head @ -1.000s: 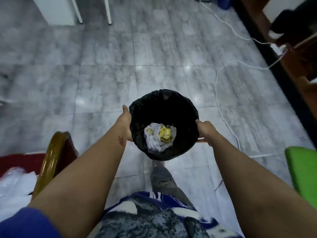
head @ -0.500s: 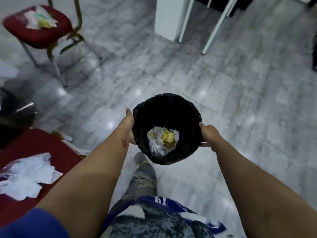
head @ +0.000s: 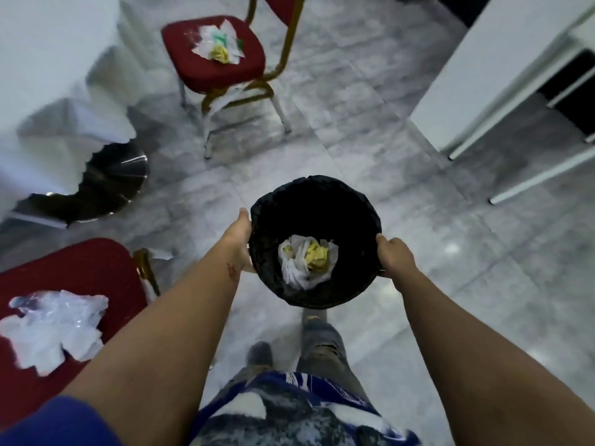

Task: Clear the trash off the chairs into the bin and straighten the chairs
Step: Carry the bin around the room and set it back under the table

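I carry a round bin (head: 354, 201) lined with a black bag in front of me, above the floor. My left hand (head: 240, 239) grips its left rim and my right hand (head: 394, 257) grips its right rim. White plastic and a yellow crumpled wad (head: 309, 257) lie at the bin's bottom. A red chair (head: 206, 64) with a gold frame stands ahead at upper left, with white, green and yellow trash (head: 219, 45) on its seat. A second red chair seat (head: 106, 268) is at my lower left and bears crumpled clear and white plastic (head: 51, 329).
A table under a white cloth (head: 48, 75) stands at left, with a shiny metal base (head: 112, 185) beneath it. White table legs and a white panel (head: 502, 91) stand at right. Grey marble floor lies ahead. My legs show below the bin.
My view has swung left while I carry the bin. The far red chair has come closer and toward the middle top. The near chair seat now shows more at lower left.
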The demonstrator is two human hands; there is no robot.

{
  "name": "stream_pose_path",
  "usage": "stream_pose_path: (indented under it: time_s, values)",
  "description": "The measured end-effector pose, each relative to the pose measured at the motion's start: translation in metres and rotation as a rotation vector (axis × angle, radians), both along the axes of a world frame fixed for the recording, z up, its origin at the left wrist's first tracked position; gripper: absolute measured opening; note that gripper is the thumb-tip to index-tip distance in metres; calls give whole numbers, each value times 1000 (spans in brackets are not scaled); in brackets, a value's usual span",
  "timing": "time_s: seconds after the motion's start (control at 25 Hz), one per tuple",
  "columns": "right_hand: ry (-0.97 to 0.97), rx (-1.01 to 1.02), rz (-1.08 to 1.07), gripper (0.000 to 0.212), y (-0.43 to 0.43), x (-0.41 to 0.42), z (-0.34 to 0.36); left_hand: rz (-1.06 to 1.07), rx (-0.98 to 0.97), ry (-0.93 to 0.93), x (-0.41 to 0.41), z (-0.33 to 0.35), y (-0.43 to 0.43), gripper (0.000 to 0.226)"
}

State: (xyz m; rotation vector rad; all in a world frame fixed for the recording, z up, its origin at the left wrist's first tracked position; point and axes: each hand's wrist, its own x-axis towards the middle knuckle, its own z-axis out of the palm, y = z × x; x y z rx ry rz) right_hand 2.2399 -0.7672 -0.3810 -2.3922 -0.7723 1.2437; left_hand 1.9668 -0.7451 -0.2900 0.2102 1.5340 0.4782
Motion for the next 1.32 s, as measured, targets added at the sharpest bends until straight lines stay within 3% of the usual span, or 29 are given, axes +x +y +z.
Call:
stream_pose_path:
  time_s: [0.2,0.36,0.84,1.08,1.32]
  values:
    - [-69,18,313,57,143,-25,11,270,-3,-11,-8,-10,69,63]
    - [-72,-2,533,56,240,-78,3,508,-6,-19,-48,-22,111,61]
    - [-125,-87,861,44,410,-275,-121,904,-127,-11,-181,-126,223,63]
    - [-125,-101,951,36,459,-337,-227,1123,-168,44,-222,-252,262,63]
    - [-110,-135,1006,36,495,-357,-328,1139,-187,44,-236,-362,293,60]
